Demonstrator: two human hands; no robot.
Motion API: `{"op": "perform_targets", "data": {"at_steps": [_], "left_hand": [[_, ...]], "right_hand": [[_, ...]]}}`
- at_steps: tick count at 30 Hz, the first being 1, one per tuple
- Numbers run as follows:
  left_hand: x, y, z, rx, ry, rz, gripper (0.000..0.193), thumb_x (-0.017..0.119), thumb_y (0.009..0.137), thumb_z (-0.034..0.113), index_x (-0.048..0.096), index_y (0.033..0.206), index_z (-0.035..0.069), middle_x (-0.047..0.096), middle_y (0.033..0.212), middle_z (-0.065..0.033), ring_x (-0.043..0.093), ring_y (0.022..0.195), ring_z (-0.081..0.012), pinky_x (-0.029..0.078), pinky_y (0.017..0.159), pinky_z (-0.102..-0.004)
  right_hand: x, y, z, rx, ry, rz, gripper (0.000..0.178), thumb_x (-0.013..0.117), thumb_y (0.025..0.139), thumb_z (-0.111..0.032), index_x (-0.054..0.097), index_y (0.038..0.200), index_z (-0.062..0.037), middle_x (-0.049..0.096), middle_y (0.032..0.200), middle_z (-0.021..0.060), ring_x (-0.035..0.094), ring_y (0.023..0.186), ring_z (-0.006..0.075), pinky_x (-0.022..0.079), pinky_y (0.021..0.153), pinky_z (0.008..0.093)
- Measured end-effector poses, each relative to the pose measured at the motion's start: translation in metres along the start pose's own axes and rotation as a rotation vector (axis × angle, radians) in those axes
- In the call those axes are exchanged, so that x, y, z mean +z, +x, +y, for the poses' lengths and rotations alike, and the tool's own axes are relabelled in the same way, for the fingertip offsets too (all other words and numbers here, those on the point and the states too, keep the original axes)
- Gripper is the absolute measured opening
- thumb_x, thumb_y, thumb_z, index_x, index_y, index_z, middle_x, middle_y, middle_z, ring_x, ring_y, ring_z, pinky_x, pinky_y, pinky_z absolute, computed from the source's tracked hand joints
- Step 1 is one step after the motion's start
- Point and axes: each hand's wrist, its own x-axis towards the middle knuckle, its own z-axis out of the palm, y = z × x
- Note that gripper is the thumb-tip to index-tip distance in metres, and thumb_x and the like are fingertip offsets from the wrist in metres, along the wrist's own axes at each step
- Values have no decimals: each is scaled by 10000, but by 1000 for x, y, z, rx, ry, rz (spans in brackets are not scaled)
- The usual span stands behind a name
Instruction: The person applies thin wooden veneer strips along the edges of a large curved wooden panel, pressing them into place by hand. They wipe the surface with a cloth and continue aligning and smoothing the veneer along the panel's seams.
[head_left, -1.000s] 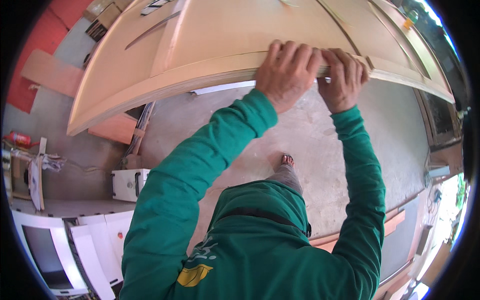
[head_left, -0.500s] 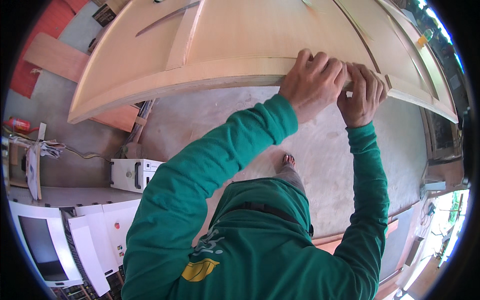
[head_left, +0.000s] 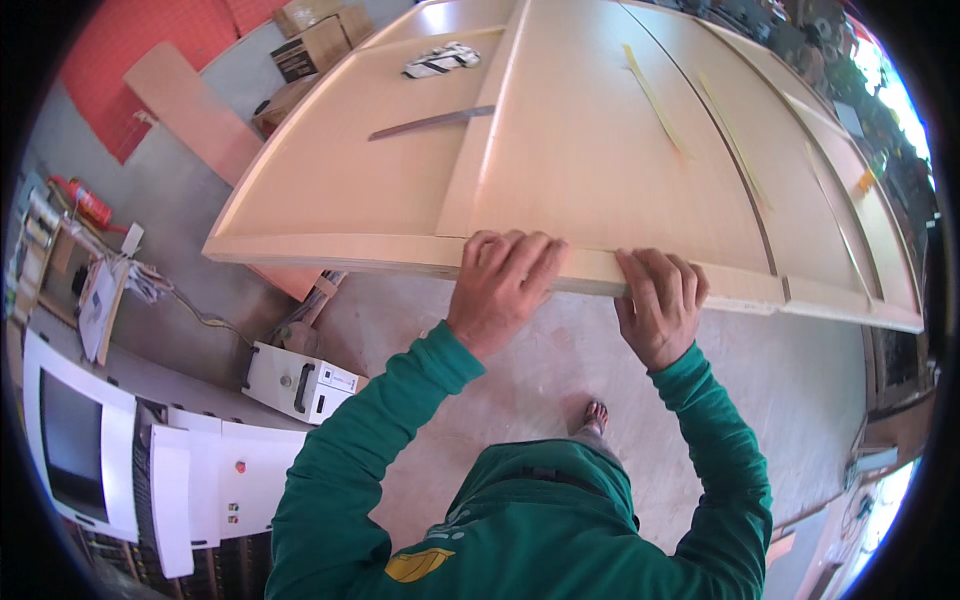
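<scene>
Your left grip (head_left: 505,292) and right grip (head_left: 662,305), spaced apart, are each clamped over the near edge of the wooden panel (head_left: 590,140) before you, likely sharing its hold evenly, while a dark strip (head_left: 430,123) lies on its left part.

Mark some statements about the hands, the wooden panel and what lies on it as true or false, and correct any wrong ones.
1. The fingers of the left hand and the right hand bend over the near edge of the wooden panel. True.
2. The two hands touch each other. False: a gap separates them along the edge.
3. A black-and-white bundle lies on the wooden panel, farther from the hands than the dark narrow strip. True.
4. The right hand holds the dark narrow strip. False: it lies on the wooden panel, apart from both hands.
5. The person's sleeves are green. True.
</scene>
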Motion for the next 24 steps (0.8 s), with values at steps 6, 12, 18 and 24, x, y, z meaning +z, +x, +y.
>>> {"op": "perform_targets", "data": {"at_steps": [6,12,18,24], "left_hand": [[-5,2,0,6,-34,37,815,975,691,228,748,1473,182,711,1354,32,665,1202,-196,449,1065,-503],[-9,3,-9,1,-127,15,856,993,662,211,746,1481,185,733,1325,45,671,1198,-194,437,1044,-502],[-34,-13,-29,-111,-87,-1,629,1024,723,262,847,1317,155,758,1353,-30,669,1225,-284,486,1113,-519],[-79,-217,-91,-930,-11,145,293,641,1160,227,803,1119,-14,799,1195,-224,698,1061,-386,564,983,-517]], "right_hand": [[-6,0,-1,18,-62,-64,584,859,831,-144,768,1407,-164,686,1365,36,660,1256,274,446,1117,490],[-6,0,-2,29,-42,-97,592,845,855,-152,752,1439,-166,687,1381,37,659,1279,272,452,1111,478],[-68,15,7,57,91,-247,619,864,861,-193,740,1467,-167,686,1427,72,648,1326,306,483,1109,490],[-165,25,140,400,-87,-212,359,730,880,47,784,1226,-33,723,991,132,693,953,360,535,893,477]]}}
